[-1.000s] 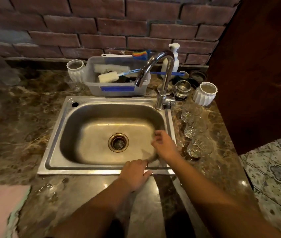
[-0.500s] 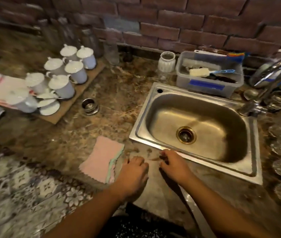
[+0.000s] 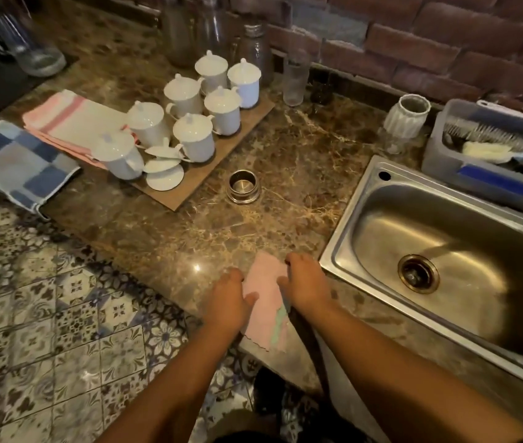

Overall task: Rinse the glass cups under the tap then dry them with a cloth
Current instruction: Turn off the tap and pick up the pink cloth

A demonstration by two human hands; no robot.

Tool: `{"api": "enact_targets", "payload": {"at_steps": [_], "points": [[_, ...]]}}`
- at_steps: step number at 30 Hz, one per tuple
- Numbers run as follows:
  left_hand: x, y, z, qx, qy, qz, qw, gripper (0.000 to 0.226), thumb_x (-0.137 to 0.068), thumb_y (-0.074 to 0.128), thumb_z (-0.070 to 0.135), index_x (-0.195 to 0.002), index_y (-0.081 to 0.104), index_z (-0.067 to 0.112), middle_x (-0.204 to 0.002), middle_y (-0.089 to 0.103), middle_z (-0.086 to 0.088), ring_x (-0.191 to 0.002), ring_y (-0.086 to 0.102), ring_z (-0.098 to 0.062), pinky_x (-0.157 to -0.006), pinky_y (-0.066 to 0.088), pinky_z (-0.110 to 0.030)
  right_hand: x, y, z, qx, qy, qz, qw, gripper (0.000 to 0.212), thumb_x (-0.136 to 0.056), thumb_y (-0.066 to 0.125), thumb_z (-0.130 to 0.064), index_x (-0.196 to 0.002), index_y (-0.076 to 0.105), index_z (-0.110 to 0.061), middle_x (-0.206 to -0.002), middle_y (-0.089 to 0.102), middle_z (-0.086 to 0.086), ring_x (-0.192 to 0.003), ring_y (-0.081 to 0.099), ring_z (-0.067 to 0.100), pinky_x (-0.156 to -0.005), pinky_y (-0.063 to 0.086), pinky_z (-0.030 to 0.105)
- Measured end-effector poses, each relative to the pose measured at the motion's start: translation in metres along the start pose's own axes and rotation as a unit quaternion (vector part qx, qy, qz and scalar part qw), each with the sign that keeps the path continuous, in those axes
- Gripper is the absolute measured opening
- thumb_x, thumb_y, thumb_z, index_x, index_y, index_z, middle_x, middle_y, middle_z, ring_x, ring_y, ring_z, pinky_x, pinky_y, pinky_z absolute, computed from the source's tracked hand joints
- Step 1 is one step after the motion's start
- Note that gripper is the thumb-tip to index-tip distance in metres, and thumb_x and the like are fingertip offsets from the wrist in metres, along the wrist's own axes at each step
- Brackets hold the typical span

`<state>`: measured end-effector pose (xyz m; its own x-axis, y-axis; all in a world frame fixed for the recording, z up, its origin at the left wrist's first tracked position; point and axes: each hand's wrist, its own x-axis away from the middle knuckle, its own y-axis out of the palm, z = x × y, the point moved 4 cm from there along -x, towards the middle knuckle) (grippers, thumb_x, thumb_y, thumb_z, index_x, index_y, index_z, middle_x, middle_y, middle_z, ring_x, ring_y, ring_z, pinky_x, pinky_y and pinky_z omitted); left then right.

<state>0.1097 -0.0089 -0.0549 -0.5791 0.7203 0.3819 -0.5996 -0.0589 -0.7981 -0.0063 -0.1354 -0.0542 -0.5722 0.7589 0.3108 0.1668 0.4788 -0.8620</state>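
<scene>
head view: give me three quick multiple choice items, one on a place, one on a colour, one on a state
1. Where is the pink cloth?
A. in the sink
B. on the counter's front edge, left of the sink
C. on the wooden board

2. What colour is the checked towel at the far left?
A. blue
B. green
C. red

3. How do the hands stand to the pink cloth?
A. neither touches it
B. only the left hand touches it
C. both touch it

Answers:
1 B: the pink cloth lies on the counter, its near end hanging over the edge, left of the sink.
2 A: the checked towel shows blue and pale squares.
3 C: the left hand has its thumb on the cloth, and the right hand is on the cloth's other side.
</scene>
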Motion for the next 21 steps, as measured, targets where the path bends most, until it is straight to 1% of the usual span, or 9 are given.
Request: {"api": "enact_targets", "payload": {"at_steps": [2, 5, 7, 9, 12, 14, 17, 19, 21], "points": [[-0.005, 0.002, 0.002, 0.014, -0.025, -0.016, 0.999, 0.035, -0.094, 0.069, 0.030, -0.118, 0.053, 0.010, -0.110, 0.063, -0.008, -0.101, 0.063, -0.028, -0.072, 0.041, -0.031, -0.005, 0.001, -0.001, 0.012, 0.016, -0.010, 1.000, 0.028, -0.091, 0.064, -0.030, -0.113, 0.057, -0.014, -0.116, 0.063, 0.012, -0.111, 0.059, 0.032, -0.084, 0.049, 0.038], [-0.014, 0.005, -0.002, 0.035, -0.052, -0.054, 0.997, 0.031, -0.093, 0.070, 0.029, -0.113, 0.060, 0.008, -0.107, 0.066, -0.010, -0.100, 0.064, -0.029, -0.071, 0.039, -0.029, -0.006, -0.003, -0.002, -0.020, 0.014, -0.046, 0.999, 0.011, -0.090, 0.062, -0.022, -0.088, 0.053, -0.017, -0.095, 0.063, 0.010, -0.096, 0.061, 0.031, -0.067, 0.038, 0.030], [-0.020, 0.005, -0.005, 0.069, -0.051, -0.076, 0.993, 0.023, -0.088, 0.074, 0.026, -0.100, 0.061, 0.010, -0.095, 0.065, -0.008, -0.089, 0.063, -0.028, -0.068, 0.038, -0.028, -0.003, -0.010, 0.002, -0.086, 0.010, -0.063, 0.994, 0.017, -0.083, 0.064, -0.018, -0.078, 0.048, -0.016, -0.074, 0.052, 0.003, -0.078, 0.055, 0.027, -0.057, 0.031, 0.032], [-0.022, 0.004, -0.004, 0.137, -0.038, -0.098, 0.985, 0.022, -0.084, 0.076, 0.018, -0.081, 0.055, 0.014, -0.078, 0.056, -0.004, -0.074, 0.055, -0.022, -0.062, 0.036, -0.029, 0.006, -0.022, 0.010, -0.169, 0.008, -0.077, 0.983, 0.021, -0.081, 0.066, -0.016, -0.075, 0.046, -0.016, -0.069, 0.044, 0.000, -0.068, 0.044, 0.019, -0.055, 0.028, 0.033], [-0.015, -0.005, 0.010, 0.297, -0.009, -0.172, 0.939, 0.026, -0.082, 0.077, 0.010, -0.072, 0.054, 0.016, -0.070, 0.054, -0.005, -0.066, 0.050, -0.019, -0.056, 0.036, -0.029, 0.029, -0.049, 0.027, -0.290, 0.033, -0.090, 0.952, 0.023, -0.081, 0.065, -0.010, -0.072, 0.045, -0.018, -0.069, 0.040, 0.002, -0.064, 0.037, 0.014, -0.058, 0.028, 0.031], [-0.008, -0.011, 0.034, 0.345, 0.037, -0.239, 0.907, 0.023, -0.076, 0.079, 0.015, -0.074, 0.056, 0.018, -0.070, 0.055, -0.006, -0.067, 0.051, -0.018, -0.056, 0.036, -0.029, 0.052, -0.069, 0.043, -0.351, 0.065, -0.085, 0.930, 0.024, -0.081, 0.067, -0.010, -0.070, 0.049, -0.020, -0.068, 0.043, 0.001, -0.065, 0.041, 0.015, -0.061, 0.032, 0.031], [-0.001, -0.020, 0.087, 0.350, 0.115, -0.325, 0.871, 0.021, -0.079, 0.078, 0.007, -0.087, 0.059, 0.013, -0.074, 0.062, 0.000, -0.062, 0.059, -0.007, -0.056, 0.047, -0.020, 0.094, -0.103, 0.065, -0.460, 0.095, -0.088, 0.878, 0.011, -0.075, 0.070, -0.023, -0.081, 0.063, -0.018, -0.082, 0.059, 0.006, -0.077, 0.057, 0.021, -0.069, 0.044, 0.034], [0.002, -0.024, 0.126, 0.361, 0.137, -0.396, 0.833, 0.023, -0.083, 0.074, -0.002, -0.101, 0.064, 0.007, -0.086, 0.069, -0.006, -0.073, 0.068, -0.010, -0.064, 0.055, -0.020, 0.121, -0.125, 0.082, -0.543, 0.106, -0.086, 0.828, 0.030, -0.072, 0.073, -0.023, -0.098, 0.066, -0.010, -0.091, 0.064, 0.011, -0.083, 0.062, 0.024, -0.071, 0.049, 0.034], [0.008, -0.027, 0.166, 0.370, 0.153, -0.463, 0.791, 0.033, -0.081, 0.074, 0.000, -0.113, 0.067, 0.005, -0.099, 0.073, -0.011, -0.085, 0.072, -0.017, -0.074, 0.061, -0.024, 0.144, -0.142, 0.099, -0.639, 0.094, -0.055, 0.761, 0.054, -0.063, 0.086, -0.023, -0.111, 0.068, -0.005, -0.099, 0.067, 0.014, -0.088, 0.066, 0.025, -0.076, 0.054, 0.034]]}}
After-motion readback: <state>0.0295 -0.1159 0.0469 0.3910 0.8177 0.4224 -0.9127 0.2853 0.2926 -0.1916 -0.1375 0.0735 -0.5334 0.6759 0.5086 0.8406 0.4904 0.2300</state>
